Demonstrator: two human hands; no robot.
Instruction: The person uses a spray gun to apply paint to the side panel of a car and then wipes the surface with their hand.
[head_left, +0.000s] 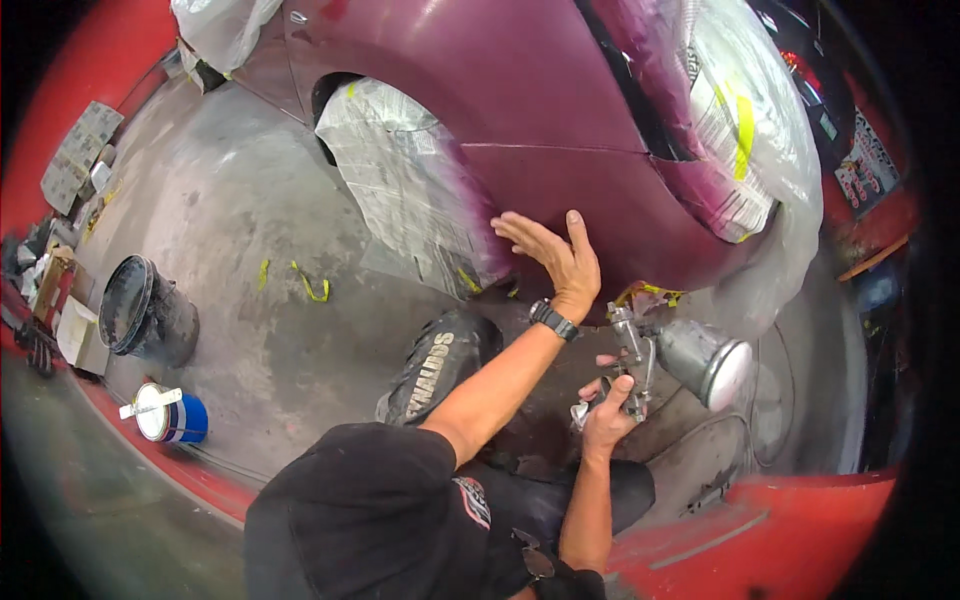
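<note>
My left hand [562, 262], with a dark watch [553, 319] on its wrist, is raised flat with its fingers stretched out. It is in front of the lower part of a purple car body panel [560, 200], beside the wheel arch; I cannot tell whether it touches the paint. Lower and to the right, my right hand [608, 418] grips a metal spray gun [632, 350]. The gun's grey cup [695, 358] with its pale round end sticks out to the right. Paper sheeting [405, 180] with purple overspray covers the wheel.
Masking paper and clear plastic [750, 130] cover the car's end at right. On the left stand a black bucket [150, 315] and a blue can [185, 418] with a stick across its top. Yellow tape scraps [318, 288] lie on the floor. A hose [725, 418] runs at right.
</note>
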